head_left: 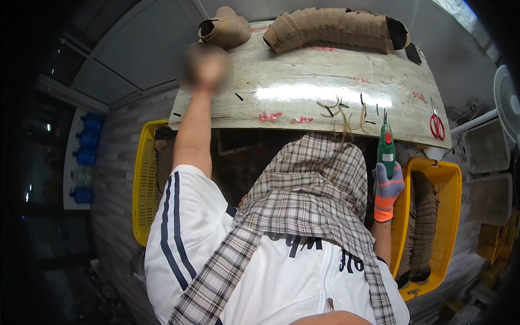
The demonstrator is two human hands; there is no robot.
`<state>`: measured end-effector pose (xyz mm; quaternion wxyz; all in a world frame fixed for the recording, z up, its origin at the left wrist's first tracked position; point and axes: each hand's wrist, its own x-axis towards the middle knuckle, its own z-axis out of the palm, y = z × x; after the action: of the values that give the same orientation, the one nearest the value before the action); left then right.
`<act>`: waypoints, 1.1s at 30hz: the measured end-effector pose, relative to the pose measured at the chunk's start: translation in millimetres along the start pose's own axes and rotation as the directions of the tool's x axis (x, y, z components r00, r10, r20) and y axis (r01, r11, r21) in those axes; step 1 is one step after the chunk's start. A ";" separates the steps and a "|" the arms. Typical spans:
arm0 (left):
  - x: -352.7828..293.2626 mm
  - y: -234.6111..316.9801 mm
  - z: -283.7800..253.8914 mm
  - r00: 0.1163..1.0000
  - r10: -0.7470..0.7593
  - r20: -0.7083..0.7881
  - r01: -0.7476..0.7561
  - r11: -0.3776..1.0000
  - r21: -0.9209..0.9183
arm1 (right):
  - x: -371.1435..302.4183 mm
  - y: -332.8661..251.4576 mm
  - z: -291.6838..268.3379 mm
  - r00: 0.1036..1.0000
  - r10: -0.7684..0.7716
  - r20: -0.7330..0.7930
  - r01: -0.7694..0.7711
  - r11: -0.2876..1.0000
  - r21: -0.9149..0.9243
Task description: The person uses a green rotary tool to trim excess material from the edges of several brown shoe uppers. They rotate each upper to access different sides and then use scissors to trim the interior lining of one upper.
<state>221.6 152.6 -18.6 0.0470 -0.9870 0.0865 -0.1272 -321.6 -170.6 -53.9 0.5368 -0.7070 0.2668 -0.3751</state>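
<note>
My right hand point(389, 189), in a grey and orange glove, is wrapped round a green handheld power tool point(386, 145) with a red button and a thin pointed metal tip. It is held at the table's near edge, tip pointing away from me. My bare left hand point(208, 70) stretches out to the table's far left; a blur hides its fingers. Just beyond it lies a tan, hollow piece shaped like a shoe upper point(226, 28), dark inside. Whether the hand touches that piece, I cannot tell. To its right rests a long nested row of similar tan pieces point(333, 31).
Thin trimmed strips point(341, 114) and dark scraps litter the table point(260, 70). Red-handled scissors point(436, 125) lie at its right edge. Yellow baskets stand left point(142, 184) and right point(447, 227), the right one holding tan pieces. A white fan point(506, 100) is far right.
</note>
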 end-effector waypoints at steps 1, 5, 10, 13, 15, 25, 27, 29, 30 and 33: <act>-5.4 33.6 -15.7 0.998 0.065 0.014 -0.064 0.996 -0.062 | -1.9 2.4 -11.1 0.998 0.043 -0.051 -0.044 0.999 -0.019; -28.6 -10.5 -65.5 0.980 0.198 0.001 -0.181 0.900 -0.396 | -7.1 5.1 -14.8 0.989 0.124 -0.074 -0.124 0.992 0.014; -37.4 -16.5 -64.8 0.910 0.107 -0.401 -0.193 0.964 -0.181 | -0.2 21.4 -23.7 0.988 0.119 -0.098 -0.125 0.991 -0.048; -38.8 36.2 -40.9 0.816 -0.060 -0.575 -0.368 0.712 -0.598 | 3.6 15.1 -22.2 0.980 0.160 -0.118 -0.166 0.985 -0.043; -3.9 72.2 37.9 0.984 -0.058 -0.168 -0.169 -0.016 -0.985 | 8.7 8.9 -13.9 0.978 0.187 -0.090 -0.190 0.981 -0.025; 31.8 254.3 41.1 0.866 0.250 0.432 0.491 -0.581 -0.649 | 6.4 19.9 -16.6 0.974 0.195 -0.117 -0.213 0.963 -0.167; 11.3 254.0 32.5 0.933 0.280 0.227 0.356 -0.615 -0.704 | 7.5 21.7 -12.7 0.973 0.205 -0.104 -0.219 0.963 -0.159; -9.7 242.6 29.4 0.968 0.214 0.130 0.236 -0.605 -0.760 | 14.9 12.7 -2.2 0.985 0.159 -0.063 -0.168 0.967 -0.191; -21.2 231.7 28.2 0.977 0.183 0.107 0.193 -0.569 -0.799 | 17.6 4.9 3.4 0.990 0.136 -0.040 -0.141 0.968 -0.207; -60.4 199.1 10.5 0.993 0.102 -0.054 0.004 -0.491 -0.871 | 26.4 -8.5 16.6 0.994 0.103 0.018 -0.098 0.978 -0.185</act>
<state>135.1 -30.8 -66.2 -0.8182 -0.5373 0.2001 0.0431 -293.1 -179.6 -41.7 0.4913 -0.7443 0.3283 -0.3113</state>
